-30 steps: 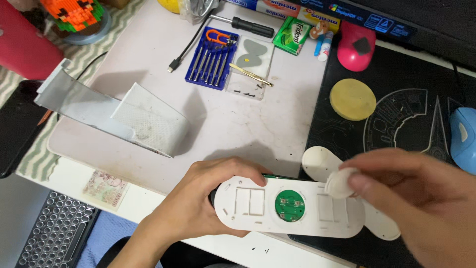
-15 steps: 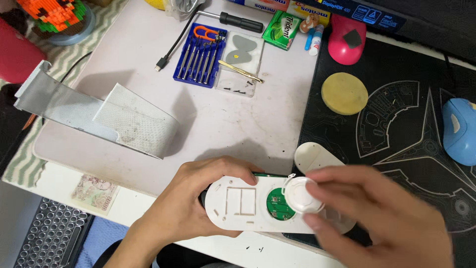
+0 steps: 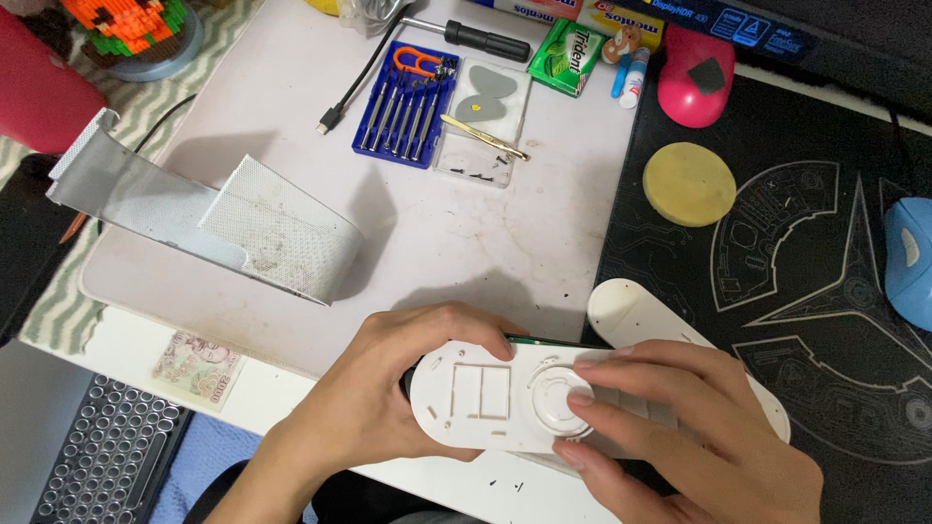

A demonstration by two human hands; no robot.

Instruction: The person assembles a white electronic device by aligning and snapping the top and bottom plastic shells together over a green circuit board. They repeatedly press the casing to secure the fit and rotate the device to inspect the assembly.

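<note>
Gripping a flat white plastic remote shell [image 3: 485,400] by its rounded left end, the left hand [image 3: 379,398] is curled closed around it, thumb over the top edge. This smooth oblong shell, with two square cut-outs, is held just over the near edge of the white table [image 3: 466,243]. The right hand [image 3: 680,427] lies half-closed across its right part, fingertips [image 3: 581,398] pressing a round ridged button disc [image 3: 555,398] into the face. Just behind it, a matching white back cover [image 3: 631,311] rests on the near left corner of the black patterned mat [image 3: 825,291]. At the table's far edge sits a blue tray of slim metal screwdrivers [image 3: 406,107].
</note>
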